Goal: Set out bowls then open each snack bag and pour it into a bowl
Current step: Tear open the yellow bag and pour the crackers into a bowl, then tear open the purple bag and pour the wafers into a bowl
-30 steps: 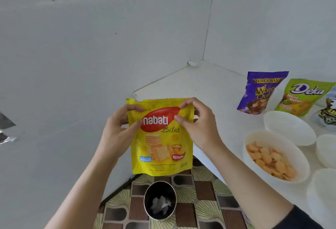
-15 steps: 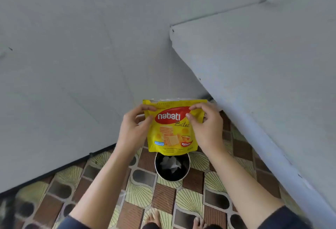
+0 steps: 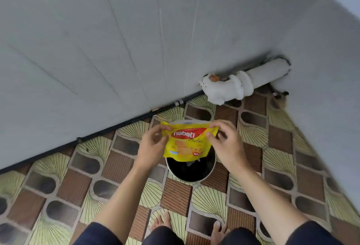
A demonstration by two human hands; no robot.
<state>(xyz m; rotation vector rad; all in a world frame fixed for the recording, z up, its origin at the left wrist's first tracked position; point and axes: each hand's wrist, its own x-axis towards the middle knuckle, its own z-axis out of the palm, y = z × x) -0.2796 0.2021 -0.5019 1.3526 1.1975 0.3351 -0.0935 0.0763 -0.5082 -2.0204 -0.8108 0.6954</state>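
Nabati bag [image 3: 186, 143] hangs upright, mouth upward, perhaps open, above bin [image 3: 191, 173].

Yellow Nabati snack bag [image 3: 186, 143], upright, top open

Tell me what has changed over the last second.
The view swung down from the counter to the floor, so the bowls and other bags went out of sight. The nabati bag came closer to the black bin and now overlaps its rim; the bag's top now looks pulled apart. Unchanged: the left hand and right hand each pinch a top corner.
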